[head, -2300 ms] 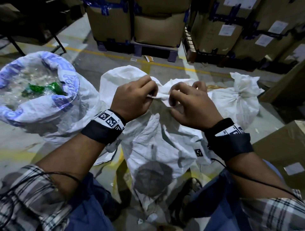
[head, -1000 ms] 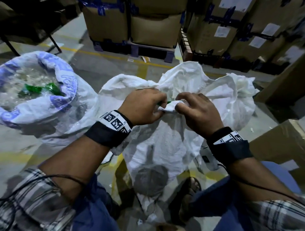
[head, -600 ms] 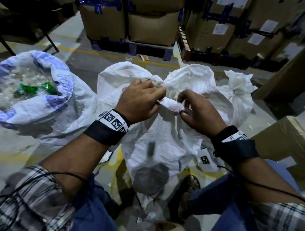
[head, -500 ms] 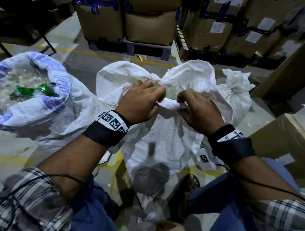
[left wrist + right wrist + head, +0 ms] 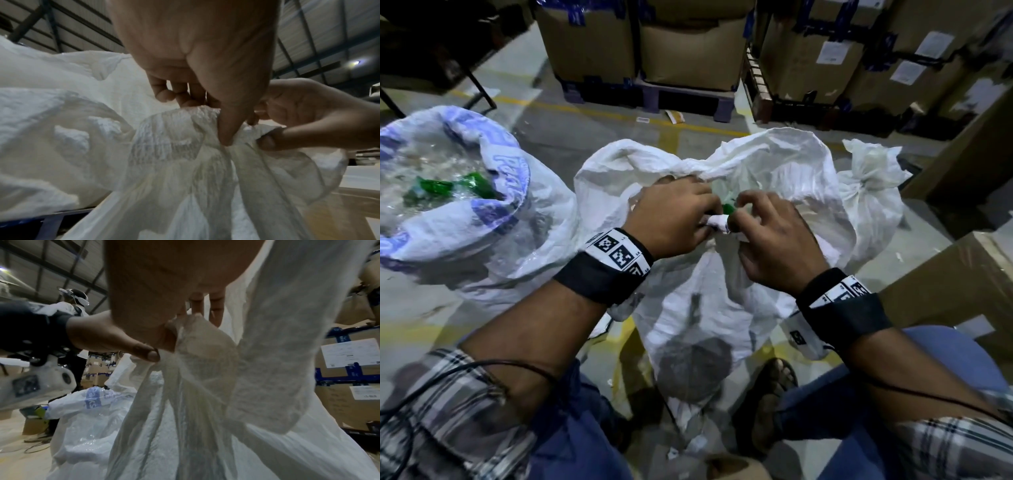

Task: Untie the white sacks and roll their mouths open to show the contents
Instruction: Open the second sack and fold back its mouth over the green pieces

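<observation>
A white woven sack (image 5: 709, 301) stands between my knees with its mouth partly open; something green (image 5: 728, 208) shows inside. My left hand (image 5: 674, 222) and right hand (image 5: 767, 240) meet at the near rim and both pinch a rolled fold of the sack's edge (image 5: 717, 222). In the left wrist view my left thumb presses the bunched fabric (image 5: 242, 134) while the right hand (image 5: 304, 116) grips it from the right. The right wrist view shows the same rolled rim (image 5: 197, 340) under my right hand, with the left hand's thumb (image 5: 148, 353) pinching it.
An opened sack with blue print (image 5: 452, 202) holding clear and green plastic sits at left. A tied white sack (image 5: 869, 192) stands at right. Cardboard boxes (image 5: 688, 44) on pallets line the back; another box (image 5: 955, 281) is close at right. A person (image 5: 74, 305) stands at a distance.
The knot came undone and the sack's mouth spread open behind my hands. Both hands moved closer together on the near rim, which is now rolled into a tight fold; green contents show.
</observation>
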`<state>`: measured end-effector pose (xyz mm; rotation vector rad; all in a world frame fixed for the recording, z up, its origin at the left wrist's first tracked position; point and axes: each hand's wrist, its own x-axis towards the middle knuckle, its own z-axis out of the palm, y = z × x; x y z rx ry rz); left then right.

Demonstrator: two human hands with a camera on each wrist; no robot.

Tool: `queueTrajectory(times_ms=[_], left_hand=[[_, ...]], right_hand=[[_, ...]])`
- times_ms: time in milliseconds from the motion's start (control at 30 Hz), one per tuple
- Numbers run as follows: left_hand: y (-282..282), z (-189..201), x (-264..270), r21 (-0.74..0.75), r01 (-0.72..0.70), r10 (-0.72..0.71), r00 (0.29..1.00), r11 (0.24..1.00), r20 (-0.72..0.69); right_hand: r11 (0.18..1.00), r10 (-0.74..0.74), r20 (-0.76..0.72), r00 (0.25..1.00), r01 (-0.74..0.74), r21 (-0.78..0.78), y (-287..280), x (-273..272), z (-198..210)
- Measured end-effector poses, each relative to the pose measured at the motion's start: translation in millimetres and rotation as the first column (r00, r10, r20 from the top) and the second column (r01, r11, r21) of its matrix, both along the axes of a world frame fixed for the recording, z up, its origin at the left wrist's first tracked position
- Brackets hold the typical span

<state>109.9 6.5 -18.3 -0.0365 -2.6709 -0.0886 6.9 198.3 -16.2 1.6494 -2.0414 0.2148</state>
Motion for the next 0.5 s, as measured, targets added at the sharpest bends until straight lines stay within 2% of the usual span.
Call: queueTrajectory(times_ms=[100,200,233,300,367,400,433,500], left_hand=[[-5.1,2.2,3.6,-0.016,0.008,-0.009,0.999,1.0,-0.043],[-7.7,3.9,5.6,-0.071,0.018,-0.022,0.998,0.997,-0.053],[-8.3,3.8,6.0,-0.093,0.028,-0.034,0.997,0.995,-0.069],[-11.1,1.9,6.6,-0.131,0.05,-0.066,0.991,0.99,-0.121],[-15.4,-1.3,7.4,-0.168,0.06,-0.091,0.979,0.984,-0.184],[-17.8,-2.9,7.7,-0.178,0.055,-0.094,0.97,0.983,-0.223],[-20.0,-4.3,7.9,-0.18,0.045,-0.092,0.96,0.983,-0.266],[-22.7,-6.1,8.1,-0.181,0.023,-0.087,0.932,0.983,-0.351]], right_hand=[[0.987,-0.151,0.011,0.988,0.152,-0.056,4.3,-7.0,3.0],[0.923,-0.376,0.205,0.904,0.385,-0.006,10.8,-30.6,1.3],[0.891,-0.447,0.304,0.841,0.448,0.068,15.6,-42.0,-1.7],[0.818,-0.571,0.491,0.658,0.509,0.268,27.8,-63.7,-9.0],[0.734,-0.679,0.548,0.488,0.464,0.496,37.0,-75.1,-14.5],[0.693,-0.72,0.534,0.443,0.428,0.58,39.2,-76.7,-16.1],[0.664,-0.744,0.503,0.439,0.408,0.626,39.4,-76.9,-16.7],[0.659,-0.74,0.427,0.519,0.435,0.613,37.3,-73.8,-14.1]])
